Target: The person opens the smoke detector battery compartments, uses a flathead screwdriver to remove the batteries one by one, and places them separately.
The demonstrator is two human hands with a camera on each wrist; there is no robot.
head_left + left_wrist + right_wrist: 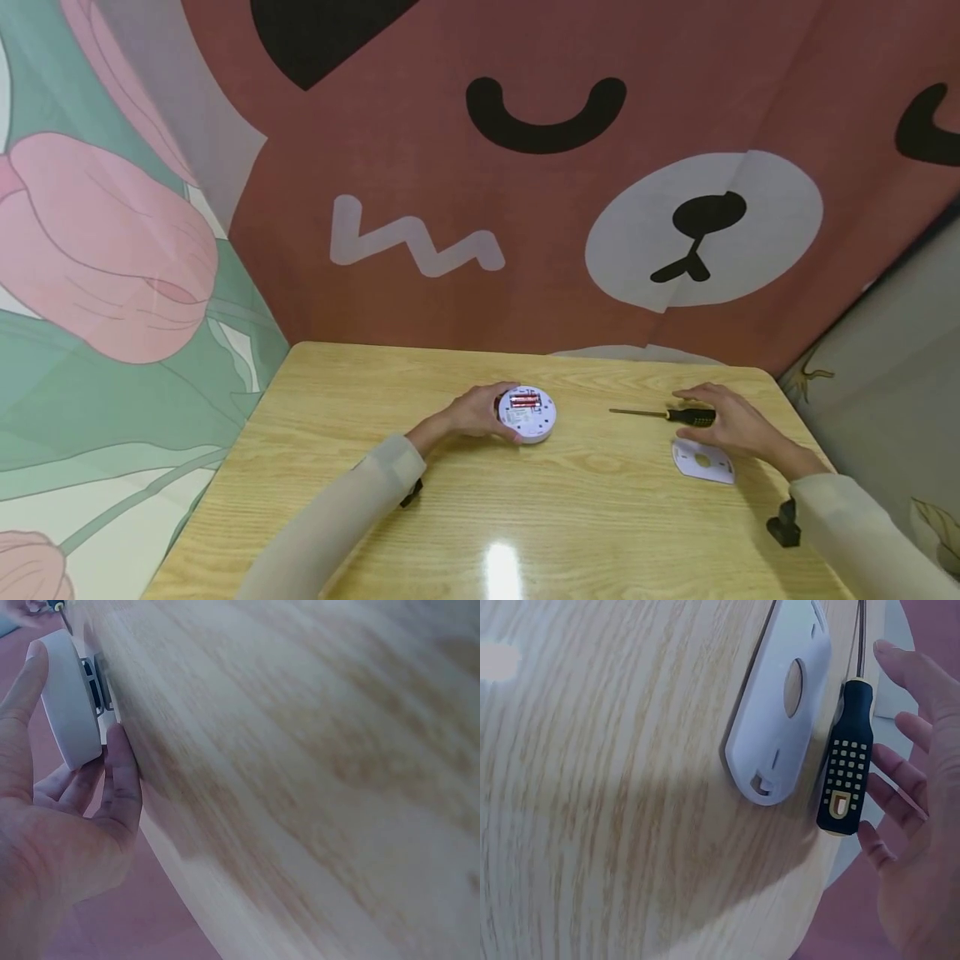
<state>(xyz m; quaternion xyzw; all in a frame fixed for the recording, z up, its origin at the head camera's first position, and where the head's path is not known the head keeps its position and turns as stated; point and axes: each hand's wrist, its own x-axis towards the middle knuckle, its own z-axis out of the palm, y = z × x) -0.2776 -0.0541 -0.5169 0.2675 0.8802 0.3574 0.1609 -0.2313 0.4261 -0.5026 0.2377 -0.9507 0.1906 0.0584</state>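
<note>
My left hand [477, 412] grips a white round smoke detector [537, 425] by its side. The detector's back, with red batteries [525, 400] in an open compartment, faces up in the head view. In the left wrist view, the thumb lies on the pale side of the detector [66, 697] and the other fingers curl beneath it, close over the table. My right hand [735, 423] is spread around the black handle of a screwdriver [692, 417], fingers loosely bent and not closed on it. In the right wrist view, the fingertips are right beside the screwdriver handle [846, 761].
A white mounting plate [686, 460] with a round hole lies on the wooden table [450, 533], just nearer than the screwdriver. Its shaft points left toward the detector. A brown curtain [420, 317] with a bear print hangs behind the table's far edge.
</note>
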